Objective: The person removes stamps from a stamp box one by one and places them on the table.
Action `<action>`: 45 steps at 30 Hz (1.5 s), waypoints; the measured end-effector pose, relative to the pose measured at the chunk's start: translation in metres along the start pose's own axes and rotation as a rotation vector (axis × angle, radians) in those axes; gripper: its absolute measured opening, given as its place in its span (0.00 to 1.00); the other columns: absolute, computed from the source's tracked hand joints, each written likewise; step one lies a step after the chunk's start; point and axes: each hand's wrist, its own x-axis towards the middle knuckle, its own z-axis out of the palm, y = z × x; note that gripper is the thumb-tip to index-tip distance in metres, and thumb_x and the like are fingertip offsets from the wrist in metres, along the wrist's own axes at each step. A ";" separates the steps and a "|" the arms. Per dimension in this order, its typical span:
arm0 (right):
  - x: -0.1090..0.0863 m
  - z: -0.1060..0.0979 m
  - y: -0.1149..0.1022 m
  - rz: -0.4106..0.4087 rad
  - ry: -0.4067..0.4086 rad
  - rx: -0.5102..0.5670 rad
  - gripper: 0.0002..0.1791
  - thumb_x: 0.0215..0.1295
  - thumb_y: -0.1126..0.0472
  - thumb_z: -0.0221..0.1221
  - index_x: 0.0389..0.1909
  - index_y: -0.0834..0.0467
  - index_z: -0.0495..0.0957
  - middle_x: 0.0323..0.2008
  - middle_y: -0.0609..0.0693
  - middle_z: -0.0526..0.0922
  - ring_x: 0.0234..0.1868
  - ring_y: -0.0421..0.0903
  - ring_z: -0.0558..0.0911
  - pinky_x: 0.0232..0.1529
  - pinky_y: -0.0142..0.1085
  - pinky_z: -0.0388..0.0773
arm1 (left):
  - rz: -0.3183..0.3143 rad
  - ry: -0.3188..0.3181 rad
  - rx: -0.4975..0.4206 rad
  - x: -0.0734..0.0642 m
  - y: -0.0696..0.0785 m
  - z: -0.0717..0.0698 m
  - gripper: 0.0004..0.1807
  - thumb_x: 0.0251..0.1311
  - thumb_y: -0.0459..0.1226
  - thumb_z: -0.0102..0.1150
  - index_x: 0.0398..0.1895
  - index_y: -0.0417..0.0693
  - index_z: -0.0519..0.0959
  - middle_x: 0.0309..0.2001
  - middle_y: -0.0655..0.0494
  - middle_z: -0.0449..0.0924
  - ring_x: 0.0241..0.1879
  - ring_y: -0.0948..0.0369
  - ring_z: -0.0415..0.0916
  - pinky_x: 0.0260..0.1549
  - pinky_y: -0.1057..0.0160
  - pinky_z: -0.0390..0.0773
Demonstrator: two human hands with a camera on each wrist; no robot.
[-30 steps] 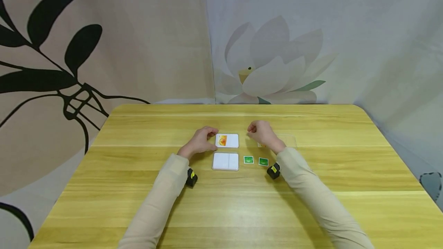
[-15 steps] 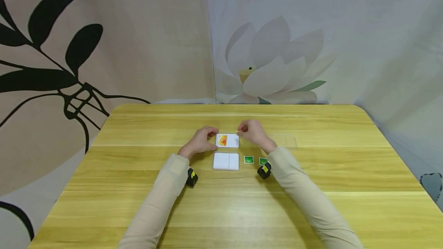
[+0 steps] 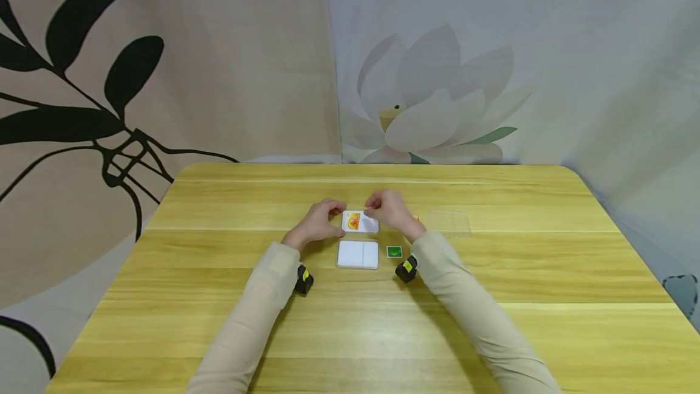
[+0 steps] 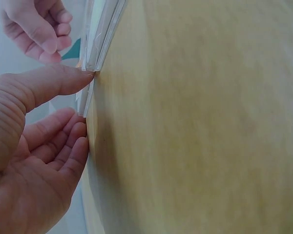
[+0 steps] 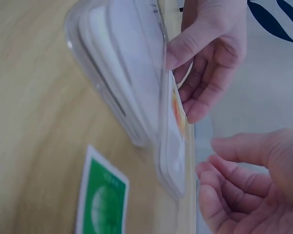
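My left hand (image 3: 316, 222) holds the left end of the farther shallow clear case (image 3: 370, 224), thumb at its near side and fingers at the far side. White lies inside that case, with an orange-printed card (image 3: 353, 221) in its left part. Over the case's right end hovers my right hand (image 3: 389, 210), fingers curled and thumb close to them; whether something thin sits between the fingertips cannot be made out. In the right wrist view a small gap shows between right thumb (image 5: 234, 146) and fingers. A second clear case (image 3: 358, 255) with two white halves lies nearer.
A small green card (image 3: 394, 252) lies right of the nearer case; another is mostly hidden by the right wrist camera (image 3: 406, 269). Farther right lies a flat clear lid (image 3: 450, 224). A bit of orange (image 3: 417, 217) shows beside the right wrist. All rest on a wooden table (image 3: 350, 333).
My right hand has moved left, from right of the farther case to above its right end, its wrist now covering the second green card. The left hand has stayed on the case.
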 end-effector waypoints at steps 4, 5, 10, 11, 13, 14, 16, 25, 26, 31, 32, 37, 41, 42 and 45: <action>0.002 0.004 -0.001 -0.010 -0.004 -0.015 0.07 0.56 0.68 0.62 0.35 0.69 0.81 0.30 0.57 0.82 0.32 0.48 0.79 0.34 0.34 0.77 | 0.003 -0.004 -0.010 -0.001 0.001 0.000 0.33 0.46 0.27 0.68 0.58 0.31 0.69 0.54 0.41 0.71 0.54 0.49 0.68 0.57 0.55 0.69; 0.003 0.004 -0.001 -0.009 -0.008 -0.020 0.08 0.56 0.68 0.62 0.35 0.69 0.81 0.30 0.57 0.82 0.32 0.48 0.79 0.35 0.34 0.77 | 0.003 -0.006 -0.013 -0.001 0.001 0.000 0.33 0.46 0.27 0.68 0.58 0.31 0.69 0.54 0.41 0.71 0.54 0.49 0.68 0.57 0.55 0.69; 0.006 0.007 -0.005 0.011 -0.028 -0.018 0.08 0.56 0.68 0.63 0.35 0.69 0.81 0.31 0.57 0.82 0.32 0.47 0.78 0.35 0.34 0.77 | 0.005 -0.009 -0.016 -0.001 0.001 0.000 0.33 0.46 0.27 0.68 0.59 0.31 0.69 0.54 0.41 0.71 0.54 0.49 0.68 0.57 0.55 0.69; 0.007 0.007 -0.005 0.013 -0.030 -0.016 0.07 0.56 0.68 0.63 0.34 0.69 0.81 0.31 0.57 0.82 0.32 0.47 0.78 0.35 0.34 0.77 | 0.007 -0.009 -0.015 -0.001 0.001 0.000 0.33 0.46 0.27 0.67 0.59 0.31 0.69 0.54 0.41 0.70 0.54 0.49 0.68 0.57 0.55 0.69; 0.008 0.008 -0.007 0.010 -0.032 -0.019 0.07 0.55 0.69 0.63 0.34 0.69 0.81 0.30 0.57 0.82 0.32 0.47 0.78 0.35 0.33 0.77 | 0.006 -0.012 -0.017 -0.002 0.001 0.000 0.33 0.46 0.27 0.67 0.59 0.31 0.69 0.54 0.41 0.70 0.54 0.48 0.68 0.57 0.55 0.69; 0.009 0.008 -0.007 0.009 -0.034 -0.020 0.07 0.55 0.69 0.63 0.33 0.69 0.80 0.30 0.57 0.82 0.32 0.47 0.78 0.35 0.33 0.78 | 0.003 -0.013 -0.021 -0.002 0.001 0.000 0.33 0.46 0.27 0.67 0.59 0.31 0.68 0.54 0.41 0.70 0.54 0.48 0.68 0.57 0.55 0.69; 0.010 0.009 -0.008 0.006 -0.037 -0.028 0.07 0.54 0.69 0.63 0.33 0.69 0.80 0.30 0.57 0.82 0.31 0.47 0.79 0.35 0.33 0.78 | 0.000 -0.015 -0.026 -0.002 0.002 -0.001 0.33 0.47 0.27 0.67 0.59 0.31 0.68 0.54 0.41 0.70 0.55 0.48 0.68 0.57 0.55 0.69; 0.015 0.014 -0.011 0.060 -0.067 -0.060 0.06 0.52 0.69 0.65 0.31 0.67 0.81 0.30 0.55 0.82 0.30 0.45 0.77 0.33 0.32 0.77 | -0.002 -0.015 -0.033 -0.003 0.002 -0.001 0.32 0.46 0.27 0.67 0.58 0.31 0.69 0.54 0.41 0.70 0.55 0.48 0.68 0.57 0.55 0.69; 0.015 0.014 -0.012 0.072 -0.069 -0.062 0.06 0.52 0.69 0.65 0.31 0.67 0.81 0.30 0.55 0.82 0.30 0.45 0.77 0.33 0.32 0.77 | -0.007 -0.016 -0.034 -0.003 0.002 -0.001 0.32 0.46 0.27 0.67 0.58 0.31 0.69 0.55 0.41 0.70 0.55 0.48 0.68 0.57 0.55 0.69; 0.016 0.016 -0.014 0.118 -0.078 -0.070 0.06 0.52 0.68 0.66 0.30 0.66 0.81 0.30 0.54 0.81 0.31 0.46 0.76 0.34 0.33 0.77 | -0.011 -0.017 -0.027 -0.003 0.001 0.000 0.33 0.47 0.27 0.67 0.59 0.32 0.68 0.55 0.41 0.70 0.56 0.48 0.67 0.57 0.55 0.69; 0.016 0.016 -0.015 0.122 -0.079 -0.074 0.06 0.52 0.68 0.66 0.30 0.66 0.80 0.29 0.54 0.81 0.31 0.46 0.75 0.34 0.33 0.77 | -0.009 -0.017 -0.026 -0.003 0.001 0.000 0.33 0.47 0.27 0.67 0.59 0.31 0.68 0.55 0.41 0.70 0.56 0.48 0.68 0.57 0.55 0.69; 0.017 0.018 -0.016 0.134 -0.083 -0.097 0.05 0.52 0.68 0.67 0.28 0.65 0.80 0.29 0.53 0.80 0.31 0.46 0.75 0.34 0.33 0.77 | -0.008 -0.014 -0.025 -0.003 0.001 -0.001 0.32 0.47 0.27 0.67 0.59 0.31 0.69 0.55 0.41 0.70 0.56 0.48 0.68 0.57 0.55 0.69; 0.017 0.018 -0.016 0.144 -0.089 -0.105 0.05 0.52 0.68 0.67 0.27 0.64 0.80 0.28 0.53 0.80 0.30 0.45 0.76 0.33 0.33 0.76 | 0.000 -0.009 -0.027 -0.002 0.001 -0.001 0.32 0.46 0.27 0.67 0.58 0.31 0.69 0.55 0.41 0.70 0.55 0.48 0.68 0.57 0.55 0.69; 0.017 0.018 -0.016 0.142 -0.090 -0.107 0.05 0.52 0.69 0.67 0.27 0.64 0.80 0.28 0.53 0.80 0.30 0.45 0.76 0.33 0.33 0.76 | 0.004 -0.008 -0.026 -0.002 0.001 -0.001 0.32 0.46 0.27 0.67 0.58 0.30 0.69 0.54 0.40 0.70 0.55 0.47 0.68 0.57 0.55 0.69; 0.018 0.017 -0.017 0.146 -0.098 -0.109 0.04 0.52 0.69 0.66 0.27 0.64 0.80 0.28 0.53 0.80 0.29 0.45 0.75 0.32 0.32 0.76 | 0.007 -0.007 -0.030 -0.002 0.001 -0.001 0.32 0.46 0.27 0.67 0.58 0.30 0.69 0.55 0.40 0.70 0.55 0.47 0.68 0.57 0.54 0.69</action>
